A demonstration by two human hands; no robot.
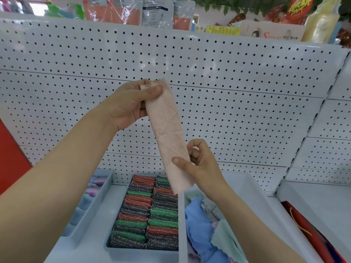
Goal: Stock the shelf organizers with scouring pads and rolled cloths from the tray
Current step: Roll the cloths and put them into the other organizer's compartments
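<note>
White pegboard shelf back fills the view, packaged goods along the top. On the shelf below: middle organizer packed with two rows of red, green and dark scouring pads; left organizer with pastel rolled cloths; tray on the right with loose blue, mint and pink cloths. Held up in front of the pegboard, above the pads: one pink waffle-weave cloth, folded into a long strip, hanging at a slant. Left hand pinches its top end, thumb over the front. Right hand pinches the lower part, thumb on the face. Cloth looks light, soft, limp, not slippery; likely best held at both ends while rolling.
</note>
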